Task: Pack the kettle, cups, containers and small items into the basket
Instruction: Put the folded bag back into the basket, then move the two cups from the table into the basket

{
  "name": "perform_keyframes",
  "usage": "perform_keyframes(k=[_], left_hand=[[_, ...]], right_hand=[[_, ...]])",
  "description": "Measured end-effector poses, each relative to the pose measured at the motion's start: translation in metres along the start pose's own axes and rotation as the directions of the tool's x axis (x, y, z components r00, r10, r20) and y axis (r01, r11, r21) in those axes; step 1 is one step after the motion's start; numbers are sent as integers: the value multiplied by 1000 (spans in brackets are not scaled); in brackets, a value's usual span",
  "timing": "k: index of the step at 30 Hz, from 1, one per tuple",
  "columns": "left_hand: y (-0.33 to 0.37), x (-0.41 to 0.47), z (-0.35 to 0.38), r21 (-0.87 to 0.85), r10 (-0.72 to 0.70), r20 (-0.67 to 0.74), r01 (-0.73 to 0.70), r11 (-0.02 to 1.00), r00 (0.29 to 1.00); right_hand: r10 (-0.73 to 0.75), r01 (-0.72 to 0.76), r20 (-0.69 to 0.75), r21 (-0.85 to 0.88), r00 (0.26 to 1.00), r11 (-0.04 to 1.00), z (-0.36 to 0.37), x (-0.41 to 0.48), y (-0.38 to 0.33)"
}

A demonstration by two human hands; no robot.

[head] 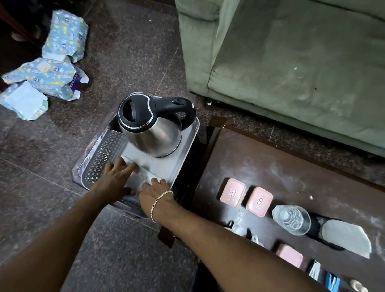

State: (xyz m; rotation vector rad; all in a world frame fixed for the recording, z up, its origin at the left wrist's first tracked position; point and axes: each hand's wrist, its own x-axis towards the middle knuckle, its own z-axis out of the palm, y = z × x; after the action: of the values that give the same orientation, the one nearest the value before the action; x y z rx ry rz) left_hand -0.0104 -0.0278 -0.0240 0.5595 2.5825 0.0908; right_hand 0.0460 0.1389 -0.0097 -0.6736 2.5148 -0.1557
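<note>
1. The steel kettle (152, 127) with a black lid and handle stands upright inside the grey basket (100, 153), at the basket's far end, spout toward the latticed left wall.
2. The basket sits on a dark stool or low stand on the stone floor (35, 173); its bottom is covered by a pale flat sheet (166, 166).
3. The left hand (117, 177) lies at the basket's near end, fingers spread wide and flat on the sheet, thumb by the near rim, gripping nothing.
4. The right hand (156, 188), with a chain bracelet (159, 201) on the wrist, rests just beside the left one at the near rim; its fingers are curled down onto the sheet, and whether they pinch its edge I cannot tell.
5. Right of the basket is a dark wooden table (275, 169). On it, well apart from the basket, are two pink lidded containers (232, 192) side by side, a clear glass (291, 220) next to them, a third pink container (289, 256) nearer the viewer, and small items too blurred to name.
6. Beyond the table stands a green sofa (293, 55).
7. Far left of the basket, crumpled patterned wrapping paper (47, 72) lies on the floor.
</note>
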Motion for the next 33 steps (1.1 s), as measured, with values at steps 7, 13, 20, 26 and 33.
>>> perform_keyframes(k=[7, 13, 20, 26, 33], left_hand=[[29, -18, -15, 32, -82, -179, 90, 995, 980], [121, -53, -11, -145, -21, -321, -28, 989, 947], [251, -77, 59, -264, 101, 47, -85, 961, 994], [307, -83, 131, -143, 74, 228, -42, 989, 971], [314, -75, 151, -73, 50, 163, -39, 997, 985]], right_hand=[[72, 58, -443, 274, 894, 960, -2, -63, 11], [339, -65, -553, 454, 761, 889, 35, -164, 55], [649, -530, -183, 437, 738, 727, 114, -267, 99], [595, -593, 99, 314, 797, 742, 158, -305, 103], [500, -500, 75, 281, 863, 819, 181, -296, 111]])
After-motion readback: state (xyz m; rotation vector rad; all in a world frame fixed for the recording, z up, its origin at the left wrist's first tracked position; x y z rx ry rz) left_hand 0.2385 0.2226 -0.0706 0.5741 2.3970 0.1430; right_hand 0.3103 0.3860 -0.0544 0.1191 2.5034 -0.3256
